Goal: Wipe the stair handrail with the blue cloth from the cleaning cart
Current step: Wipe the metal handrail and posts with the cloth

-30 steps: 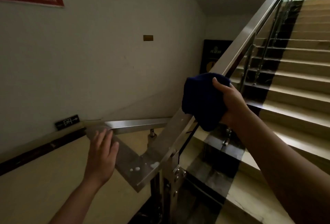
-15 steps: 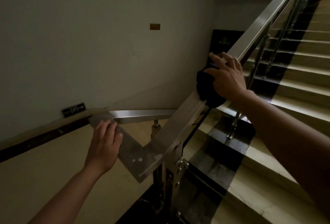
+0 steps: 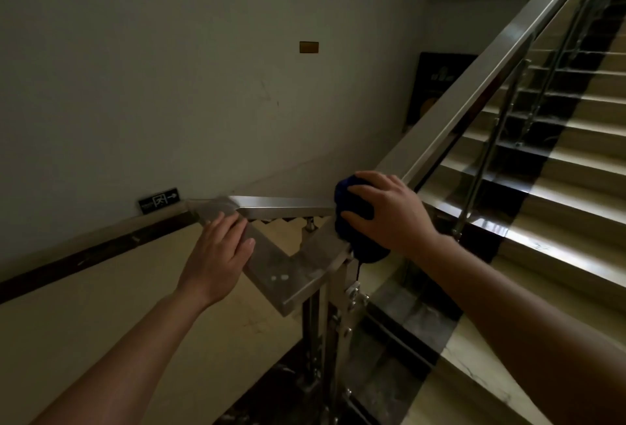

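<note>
Reached forward with both forearms bare. Laid the left hand (image 3: 222, 257) flat, fingers extended and together, palm down on the handrail (image 3: 271, 267) at its lower bend, left of the corner post (image 3: 325, 323). Clamped the right hand (image 3: 389, 214) palm down over the blue cloth (image 3: 355, 211), fingers spread and curled around it, pressing the bunched cloth against the handrail just above the post. Beyond, rose along the stairs (image 3: 559, 170); behind, bore an exit sign (image 3: 158, 200) on the wall.
</note>
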